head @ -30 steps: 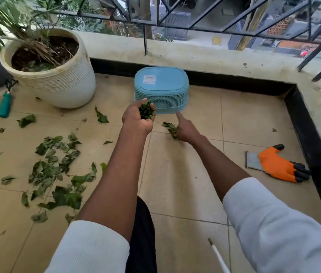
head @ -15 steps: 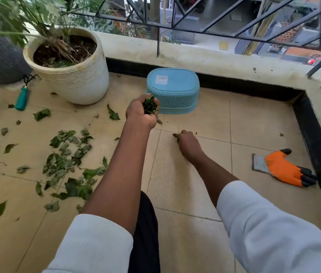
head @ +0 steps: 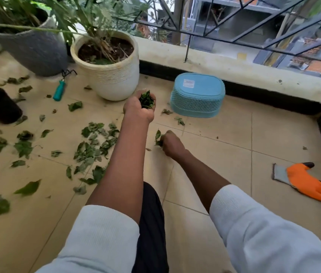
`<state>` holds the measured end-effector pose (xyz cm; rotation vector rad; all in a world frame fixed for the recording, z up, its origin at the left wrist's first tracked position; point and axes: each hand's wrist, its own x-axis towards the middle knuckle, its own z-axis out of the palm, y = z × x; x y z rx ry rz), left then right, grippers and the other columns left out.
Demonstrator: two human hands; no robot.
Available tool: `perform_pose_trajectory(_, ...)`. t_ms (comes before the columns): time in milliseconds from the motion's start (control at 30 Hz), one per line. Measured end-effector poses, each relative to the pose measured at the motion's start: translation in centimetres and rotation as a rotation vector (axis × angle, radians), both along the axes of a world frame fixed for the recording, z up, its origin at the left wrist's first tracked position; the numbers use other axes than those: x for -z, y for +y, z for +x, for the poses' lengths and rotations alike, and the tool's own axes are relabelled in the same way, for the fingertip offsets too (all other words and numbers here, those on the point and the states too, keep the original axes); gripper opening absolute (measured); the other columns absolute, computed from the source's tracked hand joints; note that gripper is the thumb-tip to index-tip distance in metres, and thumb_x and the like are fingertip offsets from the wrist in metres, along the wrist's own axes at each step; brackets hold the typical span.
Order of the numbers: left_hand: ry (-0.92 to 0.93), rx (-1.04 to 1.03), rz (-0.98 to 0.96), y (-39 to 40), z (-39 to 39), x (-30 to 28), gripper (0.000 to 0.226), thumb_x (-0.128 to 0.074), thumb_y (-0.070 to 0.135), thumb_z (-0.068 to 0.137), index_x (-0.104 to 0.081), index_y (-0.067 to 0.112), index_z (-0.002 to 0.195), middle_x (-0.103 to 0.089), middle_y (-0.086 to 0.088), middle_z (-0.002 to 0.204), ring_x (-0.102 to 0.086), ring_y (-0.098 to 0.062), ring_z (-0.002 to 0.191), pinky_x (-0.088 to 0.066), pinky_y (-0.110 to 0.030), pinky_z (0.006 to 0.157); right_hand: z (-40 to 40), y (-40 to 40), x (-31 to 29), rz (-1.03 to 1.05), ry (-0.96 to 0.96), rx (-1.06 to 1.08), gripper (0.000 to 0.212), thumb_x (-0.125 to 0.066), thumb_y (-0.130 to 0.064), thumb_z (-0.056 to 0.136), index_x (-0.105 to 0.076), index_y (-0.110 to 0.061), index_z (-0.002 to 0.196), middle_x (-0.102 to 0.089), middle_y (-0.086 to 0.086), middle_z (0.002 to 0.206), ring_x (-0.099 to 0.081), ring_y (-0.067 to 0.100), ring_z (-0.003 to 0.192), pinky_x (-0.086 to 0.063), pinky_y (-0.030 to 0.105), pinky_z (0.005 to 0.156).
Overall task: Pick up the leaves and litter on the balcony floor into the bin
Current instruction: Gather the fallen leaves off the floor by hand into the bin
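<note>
In the head view, the left hand (head: pixel 139 109) was held raised at the centre of the frame, its fingers curled upward around a bunch of leaves (head: pixel 146 99) that stood out of the top of the fist. The right hand (head: pixel 172 143) was seen lower, just right of centre, down at the tiled floor (head: pixel 224 154), with its fingers closed together on a few leaves (head: pixel 158 137); these leaves protruded to the left of the fingertips, and whether they touched the floor could not be told.

A blue bin (head: pixel 198 95) was seen upside down above and to the right of both hands, against the balcony's raised edge. Two small leaves (head: pixel 179 121) were seen on the tiles between the bin and the right hand. A thick scatter of loose leaves (head: pixel 92 146) was spread over the left half of the frame, well apart from the bin.

A white pot (head: pixel 112 75) with a plant was placed at upper centre-left, a grey pot (head: pixel 33 50) behind it, and a teal-handled tool (head: pixel 59 91) lay between them. An orange glove (head: pixel 307 182) was lying at the right edge.
</note>
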<state>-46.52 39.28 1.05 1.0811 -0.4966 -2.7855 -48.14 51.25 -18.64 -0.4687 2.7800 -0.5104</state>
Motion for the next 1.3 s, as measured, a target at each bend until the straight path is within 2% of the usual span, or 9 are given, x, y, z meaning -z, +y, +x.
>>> perform_pose_trajectory(67,0.004,-0.032,0.002,-1.1,0.3,0.0,0.012,-0.055,-0.011,0.089,-0.052,0.0,0.086,-0.055,-0.017,0.084,-0.054,-0.025,0.069,-0.051,-0.026,0.057,-0.3,-1.2,0.4,0.063,0.0,-0.068,0.018,-0.06,-0.009,0.091,-0.068,0.0,0.104,-0.049,0.021,0.131,-0.053,0.038,0.115,-0.05,0.036,0.085)
perform_pose_trajectory(167,0.018,-0.046,-0.005,-2.4,0.6,-0.1,0.013,-0.053,-0.013,0.089,-0.051,0.001,0.086,-0.054,-0.018,0.086,-0.052,-0.025,0.069,-0.05,-0.025,0.056,-1.1,-1.9,1.1,0.212,-0.073,-0.21,0.016,-0.067,-0.016,0.086,-0.072,-0.009,0.099,-0.012,0.009,0.164,-0.015,0.039,0.147,-0.043,0.046,0.105)
perform_pose_trajectory(200,0.026,-0.055,-0.002,-2.8,0.7,-0.1,0.014,-0.052,-0.013,0.089,-0.051,0.001,0.086,-0.054,-0.018,0.086,-0.052,-0.026,0.069,-0.049,-0.025,0.058,-1.3,-2.1,1.0,0.233,-0.094,-0.247,0.02,-0.067,-0.015,0.086,-0.07,-0.01,0.106,-0.014,0.008,0.164,-0.015,0.037,0.148,-0.042,0.047,0.107)
perform_pose_trajectory(300,0.023,-0.083,-0.024,-3.5,0.7,0.0,0.013,-0.053,-0.013,0.088,-0.051,0.0,0.088,-0.055,-0.018,0.092,-0.051,-0.025,0.065,-0.048,-0.026,0.066,-0.9,-2.1,0.2,0.138,-0.139,-0.203,0.037,-0.059,-0.011,0.092,-0.058,-0.007,0.129,-0.053,0.018,0.136,-0.053,0.034,0.121,-0.048,0.04,0.098)
perform_pose_trajectory(433,0.002,-0.099,-0.037,-4.1,0.9,0.0,0.014,-0.056,-0.011,0.087,-0.051,0.001,0.091,-0.056,-0.02,0.098,-0.053,-0.025,0.067,-0.05,-0.029,0.077,2.4,-0.5,1.6,0.016,0.075,-0.158,0.02,-0.048,-0.008,0.094,-0.067,-0.01,0.1,-0.064,0.014,0.1,-0.06,0.032,0.094,-0.05,0.036,0.076)
perform_pose_trajectory(600,0.01,-0.115,-0.06,-3.8,1.1,-0.6,0.018,-0.057,-0.012,0.086,-0.051,0.0,0.098,-0.055,-0.02,0.097,-0.052,-0.025,0.064,-0.049,-0.027,0.066,4.5,0.5,2.6,0.055,0.208,-0.224,0.025,-0.045,-0.011,0.099,-0.064,-0.009,0.115,-0.063,0.014,0.107,-0.051,0.031,0.1,-0.05,0.042,0.078)
perform_pose_trajectory(933,-0.059,-0.17,-0.095,-6.0,2.3,-0.7,0.051,-0.058,-0.009,0.084,-0.049,0.002,0.133,-0.055,-0.018,0.095,-0.054,-0.026,0.064,-0.048,-0.028,0.055,5.3,-6.4,-0.9,-0.203,-0.261,-0.085,0.058,-0.053,0.003,0.088,-0.043,-0.007,0.144,-0.053,0.02,0.139,-0.054,0.034,0.123,-0.048,0.043,0.1)
perform_pose_trajectory(1100,-0.007,-0.18,-0.115,-6.2,3.2,-1.7,0.045,-0.06,-0.007,0.086,-0.05,0.0,0.129,-0.056,-0.018,0.095,-0.055,-0.026,0.067,-0.049,-0.028,0.056,7.2,-8.3,0.7,-0.08,-0.201,-0.025,0.019,-0.042,0.002,0.09,-0.06,0.0,0.094,-0.06,0.025,0.109,-0.06,0.038,0.099,-0.043,0.033,0.069)
perform_pose_trajectory(1300,-0.016,-0.165,-0.149,-8.0,3.9,-1.7,0.028,-0.059,-0.002,0.088,-0.056,-0.001,0.116,-0.059,-0.016,0.09,-0.055,-0.023,0.06,-0.05,-0.03,0.062,10.3,-8.0,1.4,-0.068,0.015,-0.134,0.022,-0.039,-0.004,0.096,-0.06,0.004,0.096,-0.051,0.019,0.111,-0.05,0.034,0.1,-0.047,0.042,0.076)
